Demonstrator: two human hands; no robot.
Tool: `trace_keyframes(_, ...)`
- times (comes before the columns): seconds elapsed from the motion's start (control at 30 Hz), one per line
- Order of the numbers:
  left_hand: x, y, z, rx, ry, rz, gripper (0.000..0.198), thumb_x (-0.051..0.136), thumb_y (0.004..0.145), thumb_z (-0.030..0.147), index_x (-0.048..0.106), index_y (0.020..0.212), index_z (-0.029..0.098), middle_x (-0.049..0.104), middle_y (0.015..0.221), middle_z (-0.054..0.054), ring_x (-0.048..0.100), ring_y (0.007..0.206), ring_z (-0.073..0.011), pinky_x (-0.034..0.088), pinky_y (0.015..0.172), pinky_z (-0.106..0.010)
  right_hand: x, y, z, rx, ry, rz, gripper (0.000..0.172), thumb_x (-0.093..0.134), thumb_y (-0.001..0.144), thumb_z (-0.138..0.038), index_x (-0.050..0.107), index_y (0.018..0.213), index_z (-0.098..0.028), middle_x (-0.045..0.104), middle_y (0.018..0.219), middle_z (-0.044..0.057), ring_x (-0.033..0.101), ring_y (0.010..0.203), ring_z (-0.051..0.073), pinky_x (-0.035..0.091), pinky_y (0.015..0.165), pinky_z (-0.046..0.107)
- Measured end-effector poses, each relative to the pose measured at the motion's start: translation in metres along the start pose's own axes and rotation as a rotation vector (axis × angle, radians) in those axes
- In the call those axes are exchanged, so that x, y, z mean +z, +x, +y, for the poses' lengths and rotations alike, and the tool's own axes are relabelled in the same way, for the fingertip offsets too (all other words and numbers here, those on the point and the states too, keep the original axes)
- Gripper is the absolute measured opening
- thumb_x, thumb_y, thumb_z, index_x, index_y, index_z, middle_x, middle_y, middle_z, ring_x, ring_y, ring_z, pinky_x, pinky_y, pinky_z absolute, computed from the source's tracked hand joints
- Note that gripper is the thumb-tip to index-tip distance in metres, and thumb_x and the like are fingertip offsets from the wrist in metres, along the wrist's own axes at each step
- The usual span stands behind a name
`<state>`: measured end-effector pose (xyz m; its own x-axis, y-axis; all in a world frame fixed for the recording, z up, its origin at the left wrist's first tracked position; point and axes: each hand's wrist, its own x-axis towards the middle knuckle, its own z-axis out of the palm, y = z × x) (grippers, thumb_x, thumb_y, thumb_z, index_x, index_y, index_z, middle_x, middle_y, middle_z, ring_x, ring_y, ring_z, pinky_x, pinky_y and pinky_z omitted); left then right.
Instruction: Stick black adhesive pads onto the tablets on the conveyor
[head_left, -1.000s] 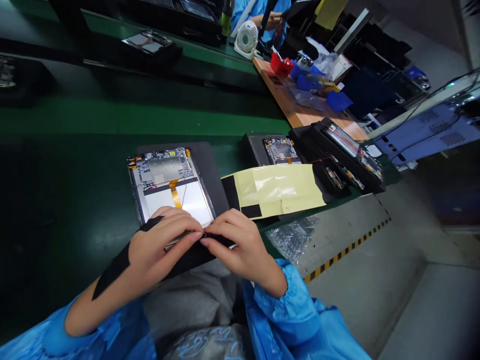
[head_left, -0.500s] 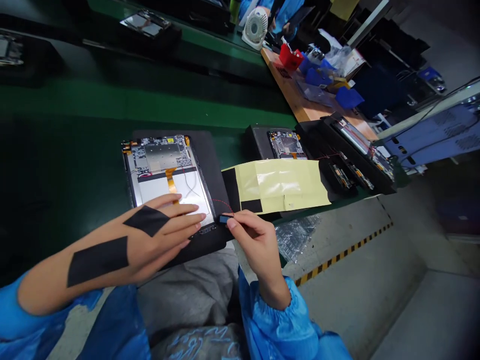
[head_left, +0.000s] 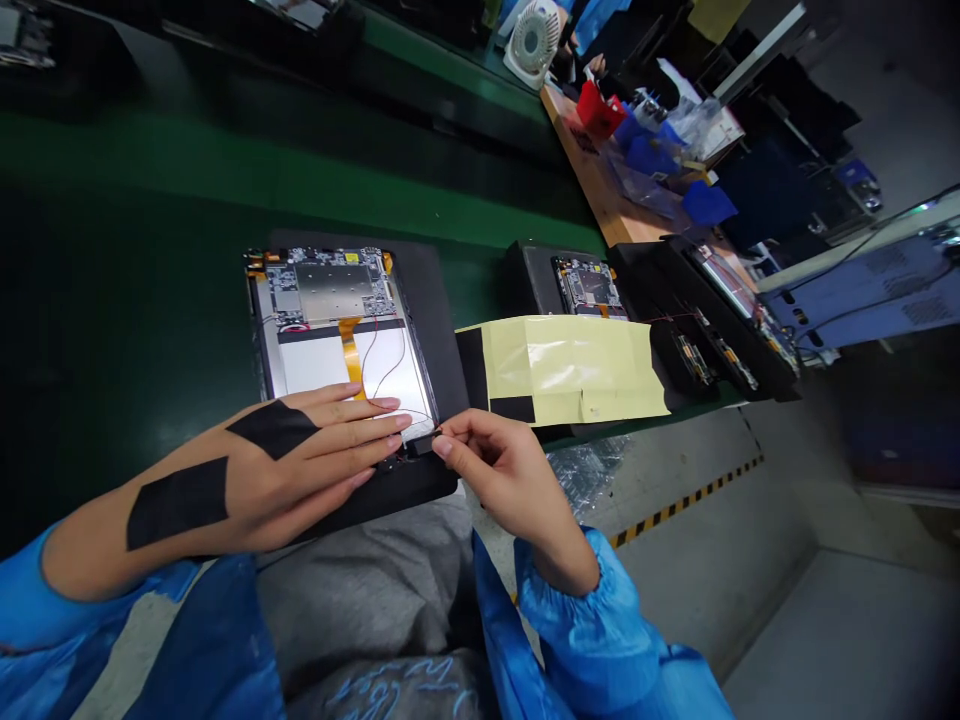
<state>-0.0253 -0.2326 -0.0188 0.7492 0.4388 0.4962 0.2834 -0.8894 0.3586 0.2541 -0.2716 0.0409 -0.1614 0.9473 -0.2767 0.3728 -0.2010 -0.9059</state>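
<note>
An opened tablet [head_left: 341,335] with its circuit board exposed lies on a black mat [head_left: 427,300] on the green bench. My left hand [head_left: 322,450] lies flat, fingers stretched, on the tablet's near end; black tape pieces stick to its back and forearm. My right hand [head_left: 491,465] pinches a small black part [head_left: 422,444] with thin red and black wires at the tablet's near right corner.
A yellow backing sheet [head_left: 570,368] with black patches lies to the right. Beyond it sit another opened tablet [head_left: 589,285] and black trays [head_left: 720,330]. A wooden table [head_left: 600,190] with blue and red items, a white fan [head_left: 532,40] and another person are at the back.
My hands have separated: the left flattened on the tablet, the right drew the small wired part out to the right, then back to the tablet's corner. The view shifted slightly.
</note>
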Motion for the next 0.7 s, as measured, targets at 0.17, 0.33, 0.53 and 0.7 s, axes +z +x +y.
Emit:
trace_keyframes(0.17, 0.001, -0.004, 0.003, -0.054, -0.007, -0.027, 0.063, 0.054, 0.110, 0.018, 0.042, 0.171, 0.027, 0.052, 0.173, 0.002, 0.058, 0.154, -0.0254, 0.040, 0.138, -0.044, 0.007, -0.005, -0.001, 0.022, -0.040, 0.034, 0.018, 0.075, 0.094, -0.037, 0.076, 0.088, -0.020, 0.063, 0.069, -0.004, 0.050, 0.059, 0.011, 0.035, 0.056, 0.025)
trace_keyframes(0.33, 0.000, -0.003, 0.011, -0.069, 0.028, -0.059, 0.064, 0.050, 0.111, 0.012, 0.038, 0.173, 0.023, 0.049, 0.175, -0.002, 0.053, 0.158, -0.0245, 0.035, 0.141, -0.046, 0.012, -0.007, -0.006, -0.026, -0.160, 0.099, 0.022, 0.076, 0.095, -0.032, 0.065, 0.079, -0.021, 0.061, 0.066, -0.006, 0.051, 0.057, 0.010, 0.036, 0.057, 0.023)
trace_keyframes(0.53, 0.006, -0.006, 0.010, -0.085, 0.031, -0.029, 0.066, 0.046, 0.113, 0.015, 0.030, 0.176, 0.026, 0.049, 0.175, 0.001, 0.050, 0.160, -0.0216, 0.030, 0.142, -0.044, 0.019, -0.011, -0.005, -0.176, -0.397, 0.168, 0.010, 0.070, 0.098, -0.023, 0.066, 0.090, -0.020, 0.063, 0.071, -0.005, 0.055, 0.057, 0.011, 0.039, 0.055, 0.024)
trace_keyframes(0.7, 0.007, -0.009, 0.002, 0.000, 0.103, -0.057, 0.069, 0.049, 0.111, 0.017, 0.030, 0.177, 0.020, 0.050, 0.174, -0.005, 0.044, 0.164, -0.0209, 0.025, 0.144, -0.039, 0.027, -0.014, 0.003, -0.469, -0.501, 0.224, 0.026, 0.058, 0.106, -0.013, 0.078, 0.121, -0.017, 0.075, 0.095, 0.007, 0.073, 0.080, 0.017, 0.057, 0.070, 0.028)
